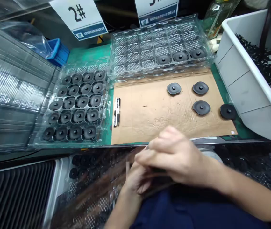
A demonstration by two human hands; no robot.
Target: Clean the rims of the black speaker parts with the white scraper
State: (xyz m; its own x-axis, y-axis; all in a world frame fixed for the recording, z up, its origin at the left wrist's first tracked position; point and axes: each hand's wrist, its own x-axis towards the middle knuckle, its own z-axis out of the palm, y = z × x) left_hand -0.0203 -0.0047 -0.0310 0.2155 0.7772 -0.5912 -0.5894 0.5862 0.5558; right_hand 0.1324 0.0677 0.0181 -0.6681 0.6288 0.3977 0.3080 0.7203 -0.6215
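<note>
**Hands closed together over a dark part at the near edge**

We saw both hands meeting low and near, just below the counter (89, 52) edge, over the lap. Between them sat something dark and blurred, likely one of the black discs, though we could not tell its shape for sure. Judging by the loose discs (201, 107) on the cardboard sheet (145, 111), such a part would be light, fairly stiff and smooth, best taken by its rim rather than the raised centre hub.

The right hand (173, 157) lay on top, palm down, fingers curled leftward, wrist coming in from the right across the body. Its grip looked closed over the dark piece, but motion blur kept us from saying how firmly. The left hand (135, 179) rose from below, fingers cupped up under the right; whether it truly clasped the part we could not tell.

Outward from there, four discs lay apart on the cardboard's far right side, one at its very edge. A pen (116, 112) lay at the sheet's left border. To the left stood a clear tray (75, 106) filled with discs; farther back a second clear tray (159, 47) held only three. A white bin (247, 82) of small black bits stood at right, and stacked clear trays (8, 95) at far left.
</note>
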